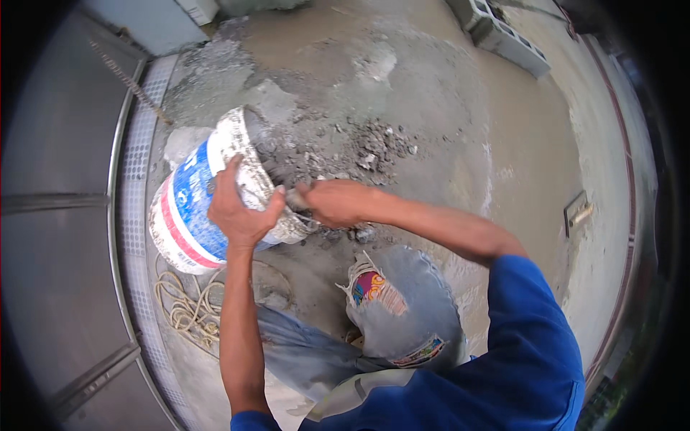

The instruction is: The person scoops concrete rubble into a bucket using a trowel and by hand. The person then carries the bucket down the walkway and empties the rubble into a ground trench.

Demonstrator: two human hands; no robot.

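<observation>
A white plastic bucket (188, 188) with a blue and a red band lies tilted in front of me, its mortar-smeared mouth facing right. My left hand (243, 214) grips it at the side near the rim, fingers stretched along the wall and thumb at the edge. At the mouth, my right hand (336, 202) is closed round a short grey tool handle (297, 200). The tool's working end is hard to make out against the dark grey material at the opening. Loose grey rubble (377, 147) lies on the ground just beyond the mouth.
A coiled rope (188, 309) lies below the bucket, beside a metal door (54, 251) on the left. Hollow concrete blocks (510, 49) stand at the far right. A flat tool with a pale handle (577, 213) rests further right on the wet concrete floor (532, 144).
</observation>
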